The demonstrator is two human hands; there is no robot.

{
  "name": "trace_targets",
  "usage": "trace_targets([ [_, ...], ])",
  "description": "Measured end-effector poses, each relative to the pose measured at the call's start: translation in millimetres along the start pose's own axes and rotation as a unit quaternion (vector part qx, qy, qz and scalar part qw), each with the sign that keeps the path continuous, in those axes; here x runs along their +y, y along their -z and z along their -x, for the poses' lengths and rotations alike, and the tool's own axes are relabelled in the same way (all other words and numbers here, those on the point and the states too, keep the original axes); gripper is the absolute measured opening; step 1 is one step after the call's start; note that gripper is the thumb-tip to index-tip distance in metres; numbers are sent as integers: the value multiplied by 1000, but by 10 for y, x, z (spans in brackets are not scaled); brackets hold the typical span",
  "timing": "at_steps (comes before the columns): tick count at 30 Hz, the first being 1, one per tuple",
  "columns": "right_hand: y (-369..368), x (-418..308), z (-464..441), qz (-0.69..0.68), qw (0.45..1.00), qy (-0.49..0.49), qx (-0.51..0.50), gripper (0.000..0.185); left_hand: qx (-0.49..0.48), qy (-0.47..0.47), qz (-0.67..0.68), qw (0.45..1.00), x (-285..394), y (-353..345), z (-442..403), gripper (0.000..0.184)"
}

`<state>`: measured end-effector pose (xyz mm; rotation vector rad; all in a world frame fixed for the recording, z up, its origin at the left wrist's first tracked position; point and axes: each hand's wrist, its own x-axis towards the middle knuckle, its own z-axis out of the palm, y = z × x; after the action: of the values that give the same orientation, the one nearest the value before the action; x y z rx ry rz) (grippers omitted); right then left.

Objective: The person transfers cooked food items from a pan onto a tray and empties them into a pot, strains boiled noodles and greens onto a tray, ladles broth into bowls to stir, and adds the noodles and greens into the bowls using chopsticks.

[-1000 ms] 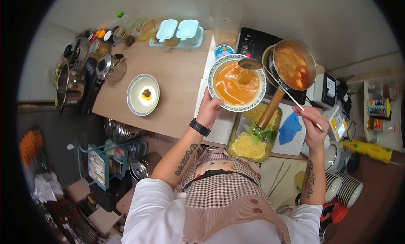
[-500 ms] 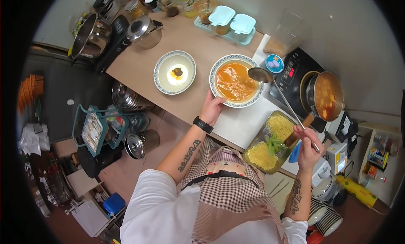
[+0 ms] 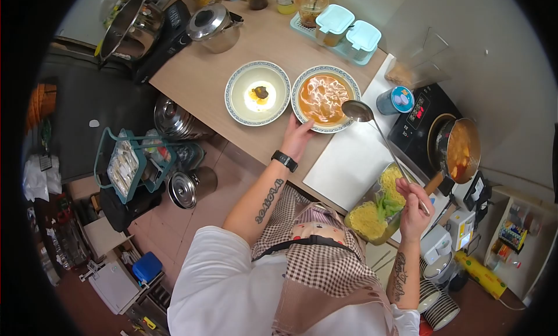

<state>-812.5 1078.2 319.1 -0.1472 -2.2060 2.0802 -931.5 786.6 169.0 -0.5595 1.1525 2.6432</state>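
My left hand [image 3: 297, 136] grips the near rim of a blue-patterned bowl [image 3: 297, 111] filled with orange soup [image 3: 323, 99]. Beside it, with rims close together or touching, stands a matching bowl [image 3: 233, 98] with a dark dollop over something white and yellow [image 3: 261, 92]. My right hand [image 3: 414, 207] is closed around the handle of a metal ladle [image 3: 390, 144]. The ladle's head hangs over the soup bowl's right edge, tilted. Below my right hand lies a tray [image 3: 379, 241] of yellow noodles [image 3: 368, 220] and green leaves [image 3: 388, 207].
A pan [image 3: 459, 147] of orange soup with pieces in it sits on an induction cooker [image 3: 411, 128] at right. A blue can [image 3: 396, 99] stands by the cooker. Lidded containers [image 3: 335, 21] and a lidded pot [image 3: 215, 29] line the counter's back.
My left hand has slid the soup bowl left, up close to the other bowl. The ladle has moved along with it, still over the bowl's right edge. My view has shifted a little.
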Motion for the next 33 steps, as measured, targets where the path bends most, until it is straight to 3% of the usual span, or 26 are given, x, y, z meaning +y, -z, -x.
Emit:
trace_targets([
  [3, -153, 54, -10, 1, 999, -38, 15, 25, 140, -3, 140, 980, -27, 432, -29, 49],
  [6, -240, 14, -37, -90, 989, -87, 83, 30, 207, -111, 182, 955, 232, 685, 4, 41],
  [9, -152, -16, -42, -149, 975, -100, 133, 31, 252, -178, 114, 944, 437, 769, -5, 39],
  [12, 116, -66, -10, -199, 962, -83, 166, 31, 245, -160, 83, 953, 534, 890, 1, 51],
  [15, 492, -199, 53, -226, 950, -22, 215, 31, 209, -174, 111, 956, 530, 1271, 66, 46],
  [16, 631, -259, 86, -215, 946, -1, 242, 34, 195, -179, 132, 955, 586, 1230, 186, 41],
  [19, 1109, -380, 182, -172, 937, 79, 293, 38, 159, -223, 60, 960, 752, 901, 534, 51],
  [20, 1247, -383, 200, -90, 941, 92, 314, 37, 154, -220, 38, 963, 811, 738, 662, 51],
  [23, 1582, -298, 193, 76, 937, 67, 334, 32, 105, -184, 23, 977, 822, 417, 885, 51],
  [33, 1908, 81, -31, 53, 952, 30, 299, 29, -112, 20, -44, 993, -3, -1071, 956, 68],
])
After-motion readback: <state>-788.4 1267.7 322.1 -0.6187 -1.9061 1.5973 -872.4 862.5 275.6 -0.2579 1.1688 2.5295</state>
